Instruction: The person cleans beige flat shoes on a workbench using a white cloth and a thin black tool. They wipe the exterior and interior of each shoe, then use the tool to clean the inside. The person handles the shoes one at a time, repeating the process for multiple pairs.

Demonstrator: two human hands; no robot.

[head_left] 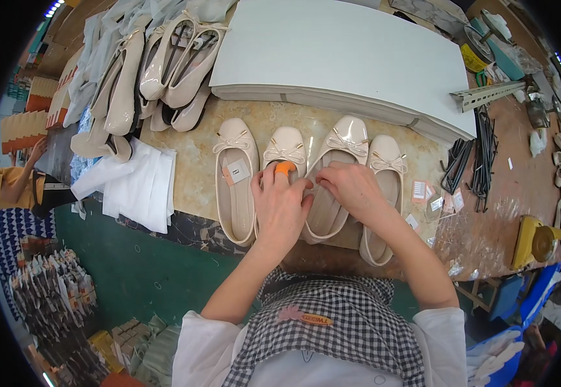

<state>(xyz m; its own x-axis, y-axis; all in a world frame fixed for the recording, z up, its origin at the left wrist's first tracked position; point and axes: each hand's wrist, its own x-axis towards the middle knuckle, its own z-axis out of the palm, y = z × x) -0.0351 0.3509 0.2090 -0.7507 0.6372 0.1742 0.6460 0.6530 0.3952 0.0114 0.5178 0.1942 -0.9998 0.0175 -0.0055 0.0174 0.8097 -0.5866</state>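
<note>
Four beige patent ballet flats with bows stand in a row on the table in front of me, toes pointing away. My left hand (279, 205) is bent over the opening of the second ballet flat (285, 143), with an orange finger cover (285, 168) on one finger. Over the third ballet flat (344, 137), my right hand (353, 188) has its fingers pinched together close to the left fingertips. Whatever is between the fingers is too small to make out. The leftmost flat (235, 137) has a white label (236, 171) inside; the rightmost flat (387, 155) lies beside my right wrist.
Stacked white sheets (338, 48) lie behind the shoes. More beige flats (180, 64) are piled at left above white tissue paper (143, 184). Black hooks (482, 158), small tags (420, 191) and a yellow tape dispenser (531, 242) are at right. Another person (17, 184) is at far left.
</note>
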